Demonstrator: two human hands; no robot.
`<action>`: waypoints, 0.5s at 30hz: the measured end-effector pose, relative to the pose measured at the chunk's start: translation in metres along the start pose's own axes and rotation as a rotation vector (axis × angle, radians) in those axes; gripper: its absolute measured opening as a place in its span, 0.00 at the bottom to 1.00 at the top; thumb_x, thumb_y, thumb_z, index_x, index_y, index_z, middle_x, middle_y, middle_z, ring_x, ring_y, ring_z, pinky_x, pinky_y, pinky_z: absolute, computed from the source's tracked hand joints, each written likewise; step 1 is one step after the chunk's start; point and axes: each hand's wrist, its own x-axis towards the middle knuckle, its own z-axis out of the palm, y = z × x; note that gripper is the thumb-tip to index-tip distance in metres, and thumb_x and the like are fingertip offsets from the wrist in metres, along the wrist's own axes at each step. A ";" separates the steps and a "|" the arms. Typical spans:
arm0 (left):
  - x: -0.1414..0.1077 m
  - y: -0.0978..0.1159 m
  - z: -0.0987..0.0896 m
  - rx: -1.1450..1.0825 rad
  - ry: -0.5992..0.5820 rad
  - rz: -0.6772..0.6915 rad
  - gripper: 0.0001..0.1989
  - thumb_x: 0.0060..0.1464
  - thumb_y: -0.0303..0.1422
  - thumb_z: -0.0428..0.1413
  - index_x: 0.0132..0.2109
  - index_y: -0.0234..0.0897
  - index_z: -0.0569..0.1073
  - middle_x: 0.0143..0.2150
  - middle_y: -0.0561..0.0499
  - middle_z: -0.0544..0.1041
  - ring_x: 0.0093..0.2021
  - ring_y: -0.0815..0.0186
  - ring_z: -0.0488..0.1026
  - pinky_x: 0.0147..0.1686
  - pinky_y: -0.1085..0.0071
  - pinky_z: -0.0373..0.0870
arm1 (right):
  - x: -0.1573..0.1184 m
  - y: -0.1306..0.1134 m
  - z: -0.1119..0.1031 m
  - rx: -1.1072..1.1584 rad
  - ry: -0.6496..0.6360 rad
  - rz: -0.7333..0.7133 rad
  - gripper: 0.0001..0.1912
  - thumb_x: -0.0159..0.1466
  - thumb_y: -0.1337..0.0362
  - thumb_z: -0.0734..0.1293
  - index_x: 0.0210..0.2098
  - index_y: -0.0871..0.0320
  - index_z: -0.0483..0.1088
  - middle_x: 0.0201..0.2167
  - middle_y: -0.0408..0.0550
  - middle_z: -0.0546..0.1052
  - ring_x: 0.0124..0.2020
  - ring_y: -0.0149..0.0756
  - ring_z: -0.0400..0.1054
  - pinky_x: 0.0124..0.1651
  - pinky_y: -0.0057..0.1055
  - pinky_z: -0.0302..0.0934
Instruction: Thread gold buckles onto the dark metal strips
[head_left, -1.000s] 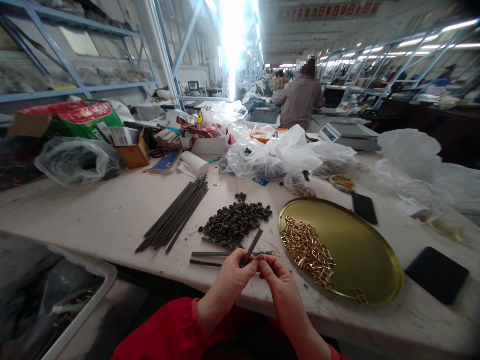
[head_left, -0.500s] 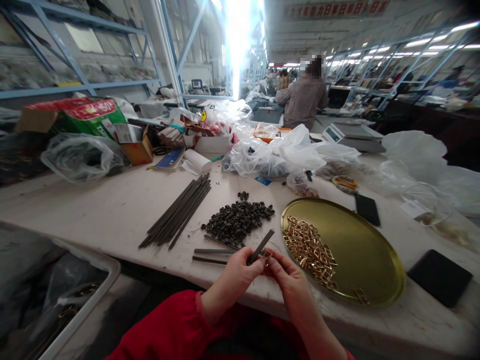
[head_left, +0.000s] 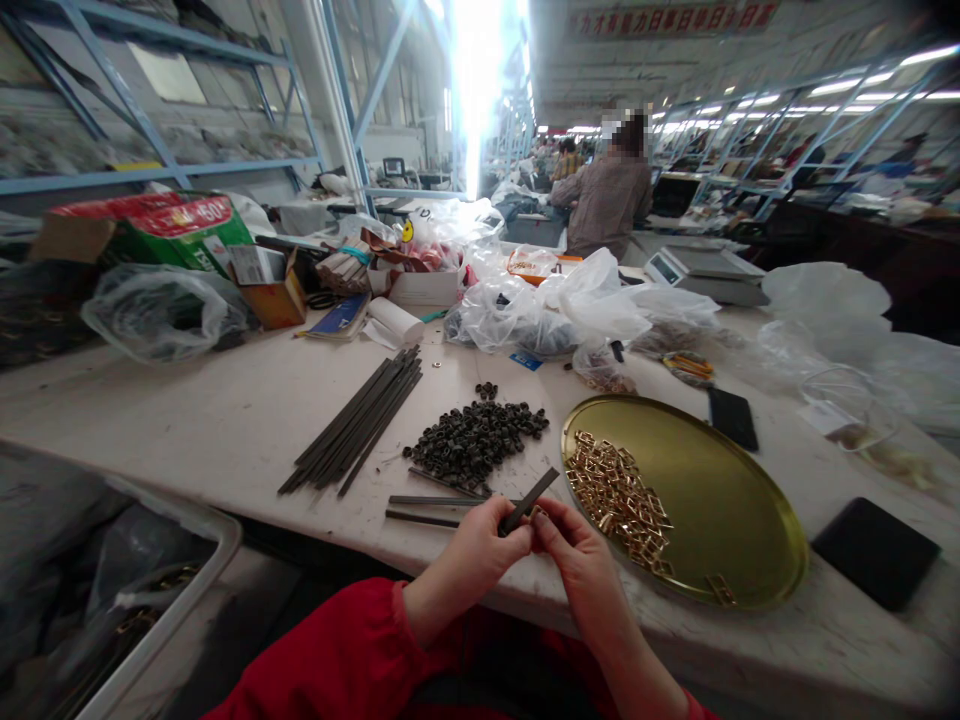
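Probably light and bendy, the dark strip at lower centre suits end-pinching; the left hand grips it, the right hand a small, half-hidden piece.

- Cannot see the lower end of the dark strip, covered by the left hand.
- Cannot make out the fingertip contact of the right hand, too small.
- See the white bin only in part, cut off at lower left.
- Cannot name the blurred goods on the blue rack.
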 end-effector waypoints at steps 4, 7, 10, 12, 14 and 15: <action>-0.004 0.023 -0.010 -0.205 -0.154 -0.093 0.09 0.47 0.32 0.46 0.36 0.33 0.67 0.26 0.55 0.69 0.19 0.76 0.56 0.19 0.77 0.52 | 0.005 -0.002 -0.011 0.211 0.046 0.065 0.20 0.48 0.58 0.73 0.39 0.56 0.72 0.27 0.43 0.76 0.25 0.30 0.68 0.29 0.27 0.64; -0.006 0.034 -0.020 -0.187 -0.193 -0.102 0.09 0.45 0.28 0.44 0.34 0.34 0.67 0.28 0.53 0.71 0.19 0.76 0.59 0.18 0.78 0.54 | 0.005 -0.009 -0.015 0.346 0.113 0.061 0.19 0.47 0.61 0.74 0.39 0.55 0.71 0.24 0.39 0.74 0.20 0.26 0.66 0.23 0.22 0.63; -0.006 0.031 -0.026 -0.075 -0.237 -0.102 0.08 0.45 0.28 0.45 0.33 0.34 0.66 0.28 0.53 0.71 0.21 0.75 0.63 0.17 0.80 0.55 | 0.002 -0.015 -0.015 0.421 0.136 0.076 0.18 0.46 0.64 0.75 0.37 0.54 0.71 0.22 0.37 0.73 0.18 0.22 0.65 0.21 0.17 0.63; -0.006 0.025 -0.028 -0.037 -0.267 -0.131 0.08 0.47 0.29 0.44 0.35 0.34 0.66 0.30 0.53 0.72 0.21 0.75 0.65 0.16 0.80 0.57 | 0.001 -0.015 -0.014 0.450 0.131 0.113 0.18 0.45 0.65 0.75 0.36 0.55 0.72 0.22 0.37 0.73 0.18 0.21 0.65 0.21 0.15 0.63; -0.008 0.020 -0.029 -0.022 -0.287 -0.166 0.09 0.48 0.31 0.45 0.36 0.34 0.66 0.31 0.53 0.72 0.21 0.75 0.65 0.16 0.80 0.57 | 0.001 -0.012 -0.013 0.473 0.135 0.161 0.18 0.45 0.66 0.75 0.36 0.56 0.72 0.22 0.37 0.73 0.18 0.21 0.66 0.22 0.14 0.65; -0.009 0.018 -0.029 -0.019 -0.295 -0.178 0.09 0.48 0.32 0.45 0.36 0.34 0.66 0.30 0.53 0.72 0.20 0.75 0.65 0.16 0.80 0.57 | 0.002 -0.010 -0.014 0.485 0.141 0.187 0.19 0.45 0.66 0.75 0.37 0.55 0.72 0.22 0.37 0.74 0.18 0.21 0.67 0.22 0.14 0.66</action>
